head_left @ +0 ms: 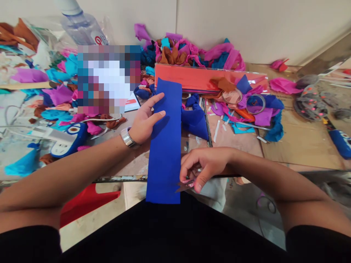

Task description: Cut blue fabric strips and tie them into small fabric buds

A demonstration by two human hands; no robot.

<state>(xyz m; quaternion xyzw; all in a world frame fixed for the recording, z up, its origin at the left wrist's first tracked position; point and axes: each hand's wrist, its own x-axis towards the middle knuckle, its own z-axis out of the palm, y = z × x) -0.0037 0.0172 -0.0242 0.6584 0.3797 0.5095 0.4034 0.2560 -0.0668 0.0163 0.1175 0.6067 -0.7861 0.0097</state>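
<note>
A long strip of dark blue crepe paper (165, 146) runs from the table's middle down over its near edge. My left hand (145, 118) holds the strip's left edge near the top, fingers stretched across it, a metal watch on the wrist. My right hand (201, 166) is closed round a pair of scissors (184, 185), whose blades bite into the strip's lower right edge.
Crumpled pink, purple, blue and brown paper pieces (192, 51) litter the table. A flat red paper pack (197, 78) lies behind the strip, tape rolls (255, 104) to the right, a plastic bottle (82, 25) at the back left. A red stool (85, 201) stands below the table edge.
</note>
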